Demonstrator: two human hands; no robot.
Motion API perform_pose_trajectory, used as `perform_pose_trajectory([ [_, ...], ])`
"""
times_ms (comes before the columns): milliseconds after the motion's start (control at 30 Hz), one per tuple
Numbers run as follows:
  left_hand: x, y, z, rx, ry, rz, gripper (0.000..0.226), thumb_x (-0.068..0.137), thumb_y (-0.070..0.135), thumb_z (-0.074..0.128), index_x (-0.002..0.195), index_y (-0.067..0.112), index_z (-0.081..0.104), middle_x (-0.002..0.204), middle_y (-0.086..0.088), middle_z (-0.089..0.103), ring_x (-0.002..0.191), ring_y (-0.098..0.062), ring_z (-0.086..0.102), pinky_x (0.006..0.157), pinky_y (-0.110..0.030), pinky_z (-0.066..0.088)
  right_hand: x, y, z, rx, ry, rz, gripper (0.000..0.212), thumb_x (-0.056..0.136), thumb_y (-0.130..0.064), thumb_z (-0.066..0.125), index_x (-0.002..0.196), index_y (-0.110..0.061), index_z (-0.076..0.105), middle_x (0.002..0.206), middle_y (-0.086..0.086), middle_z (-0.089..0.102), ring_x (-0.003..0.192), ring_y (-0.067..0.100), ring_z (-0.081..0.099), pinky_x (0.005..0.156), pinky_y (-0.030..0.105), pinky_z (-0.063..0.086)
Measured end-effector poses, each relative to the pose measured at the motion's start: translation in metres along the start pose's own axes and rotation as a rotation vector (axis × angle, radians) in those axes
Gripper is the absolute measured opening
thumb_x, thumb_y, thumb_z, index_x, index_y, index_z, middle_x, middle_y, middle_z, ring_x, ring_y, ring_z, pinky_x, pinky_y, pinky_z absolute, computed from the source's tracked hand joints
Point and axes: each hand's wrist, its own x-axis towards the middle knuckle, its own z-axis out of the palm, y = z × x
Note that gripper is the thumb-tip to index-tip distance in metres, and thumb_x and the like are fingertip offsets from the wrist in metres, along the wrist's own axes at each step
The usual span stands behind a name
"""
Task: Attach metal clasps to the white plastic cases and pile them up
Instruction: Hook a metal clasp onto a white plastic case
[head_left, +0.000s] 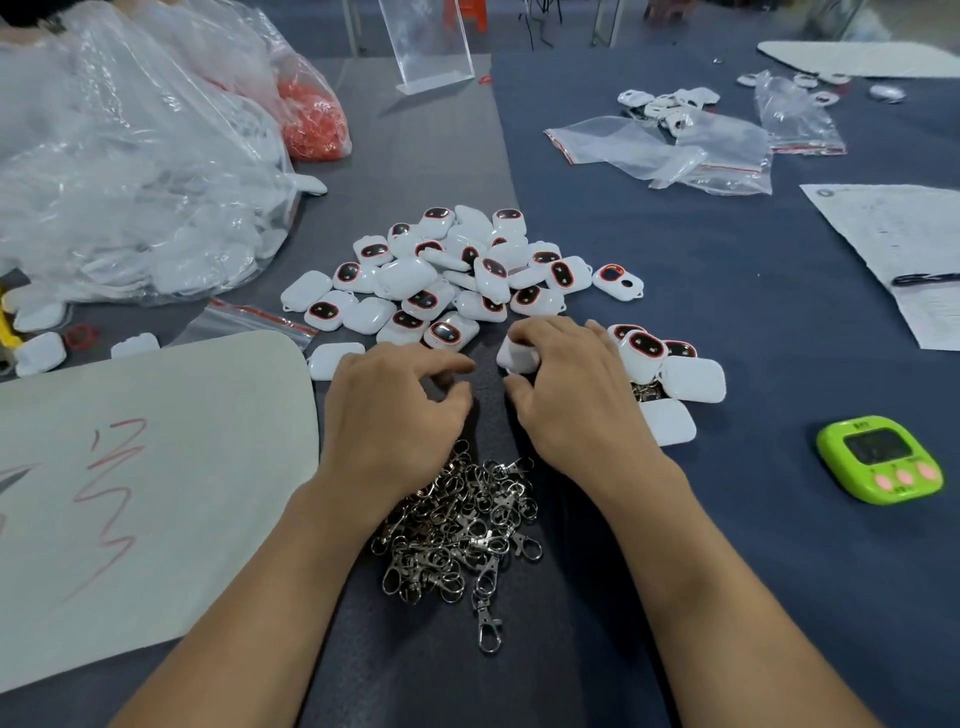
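Right hand (576, 395) grips a case (515, 357); left hand (395, 400) curls, its hold unclear — bare cloth (488, 384) between them, clasps (462, 525) near.

Green timer (880, 460) at lower right. Clear bags (675, 150) upper right, printed sheet (893, 228) at right edge. Acrylic stand (428, 44) top centre. White board (156, 467) lower left.

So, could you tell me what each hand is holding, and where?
The right hand grips a white case around its right end; whether the left hand pinches anything cannot be told.
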Motion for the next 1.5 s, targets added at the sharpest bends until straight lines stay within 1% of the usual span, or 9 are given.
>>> perform_pose_trajectory([
  [267, 0.012, -0.016, -0.025, -0.075, -0.608, 0.147, 0.037, 0.055, 0.062, 0.079, 0.092, 0.056, 0.074, 0.105, 0.029, 0.059, 0.101, 0.008, 0.057, 0.084, -0.007, 0.037, 0.000, -0.003, -0.005, -0.136, -0.046, 0.008, 0.047, 0.089, -0.040, 0.071, 0.131, -0.020, 0.067, 0.125, 0.003, 0.057, 0.120, 0.027, 0.049, 0.119, 0.037, 0.019],
  [433, 0.012, -0.017, -0.013, -0.179, -0.555, 0.122, 0.019, 0.072, 0.027, 0.089, 0.075, 0.043, 0.079, 0.086, 0.026, 0.065, 0.081, 0.002, 0.062, 0.073, -0.012, 0.039, -0.004, -0.002, -0.006, -0.063, 0.033, 0.013, 0.032, 0.081, -0.040, 0.080, 0.107, -0.023, 0.071, 0.113, -0.005, 0.058, 0.111, 0.020, 0.050, 0.116, 0.035, 0.027],
  [533, 0.007, -0.016, -0.006, -0.207, -0.462, 0.096, 0.020, 0.074, 0.027, 0.087, 0.078, 0.045, 0.078, 0.083, 0.024, 0.068, 0.079, 0.002, 0.063, 0.069, -0.009, 0.040, -0.006, -0.005, -0.006, -0.087, -0.018, -0.002, 0.044, 0.084, -0.045, 0.075, 0.123, -0.026, 0.069, 0.125, -0.005, 0.067, 0.127, 0.018, 0.051, 0.121, 0.031, 0.014],
  [733, 0.003, -0.016, -0.005, -0.237, -0.177, 0.020, 0.012, 0.080, 0.033, 0.081, 0.087, 0.043, 0.079, 0.076, 0.033, 0.070, 0.078, 0.014, 0.065, 0.070, -0.003, 0.043, -0.016, 0.000, -0.009, -0.128, -0.035, 0.000, 0.057, 0.087, -0.037, 0.068, 0.141, -0.021, 0.059, 0.157, 0.004, 0.043, 0.148, 0.022, 0.031, 0.125, 0.034, 0.002],
  [800, 0.004, -0.018, -0.010, -0.220, -0.136, -0.007, 0.007, 0.079, 0.044, 0.079, 0.086, 0.046, 0.078, 0.078, 0.034, 0.070, 0.079, 0.014, 0.065, 0.072, -0.006, 0.047, -0.018, 0.000, -0.008, -0.124, -0.028, -0.008, 0.046, 0.090, -0.031, 0.064, 0.135, -0.020, 0.061, 0.150, 0.003, 0.050, 0.144, 0.021, 0.035, 0.124, 0.033, 0.002],
  [1000, 0.004, -0.015, -0.018, -0.098, -0.493, 0.097, 0.021, 0.067, 0.044, 0.087, 0.083, 0.052, 0.075, 0.093, 0.029, 0.065, 0.086, 0.005, 0.061, 0.074, -0.013, 0.044, -0.014, -0.005, -0.008, 0.000, 0.064, -0.024, 0.022, 0.090, -0.027, 0.071, 0.094, -0.024, 0.050, 0.094, -0.007, 0.054, 0.105, 0.018, 0.052, 0.121, 0.027, 0.015],
  [1133, 0.004, -0.013, -0.015, -0.086, -0.453, 0.071, 0.010, 0.075, 0.040, 0.084, 0.084, 0.039, 0.080, 0.085, 0.022, 0.067, 0.080, 0.000, 0.063, 0.077, -0.026, 0.050, -0.016, -0.011, -0.007, 0.195, 0.107, -0.025, 0.011, 0.092, -0.025, 0.069, 0.091, -0.026, 0.058, 0.083, -0.010, 0.063, 0.088, 0.013, 0.058, 0.082, 0.026, 0.043],
  [1200, 0.000, -0.012, -0.013, -0.032, -0.395, 0.100, 0.012, 0.079, 0.043, 0.081, 0.090, 0.037, 0.080, 0.087, 0.020, 0.069, 0.081, -0.002, 0.063, 0.080, -0.033, 0.052, -0.017, -0.014, -0.007, 0.337, 0.157, -0.014, 0.013, 0.093, -0.028, 0.070, 0.091, -0.030, 0.057, 0.075, -0.014, 0.063, 0.075, 0.005, 0.058, 0.063, 0.019, 0.043],
  [1500, -0.003, -0.009, -0.017, -0.006, -0.296, 0.071, 0.032, 0.084, 0.025, 0.071, 0.111, 0.041, 0.075, 0.106, 0.019, 0.070, 0.097, -0.006, 0.063, 0.092, -0.030, 0.053, -0.014, -0.009, -0.006, 0.530, 0.168, 0.078, 0.018, 0.092, -0.028, 0.070, 0.084, -0.035, 0.056, 0.076, -0.012, 0.065, 0.068, 0.003, 0.058, 0.058, 0.011, 0.042],
])
